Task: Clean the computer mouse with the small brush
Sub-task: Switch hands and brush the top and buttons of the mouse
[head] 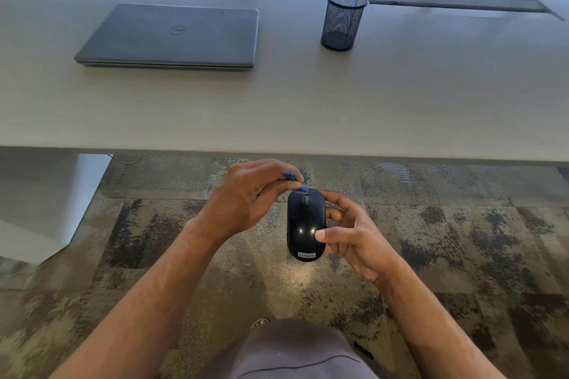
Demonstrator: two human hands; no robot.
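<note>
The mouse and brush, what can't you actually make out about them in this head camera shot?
- Small brush: mostly hidden inside the left hand in the head view; only blue bits show, bristles too small to tell.
- Mouse underside and right flank: turned away, covered by the right hand.
- Dust on the mouse: too small, glare spots.
- Mesh cup contents: unclear through the mesh.

A pale glossy table point(277, 108) stands over mottled brown carpet point(462, 224), with window light reflected.
</note>
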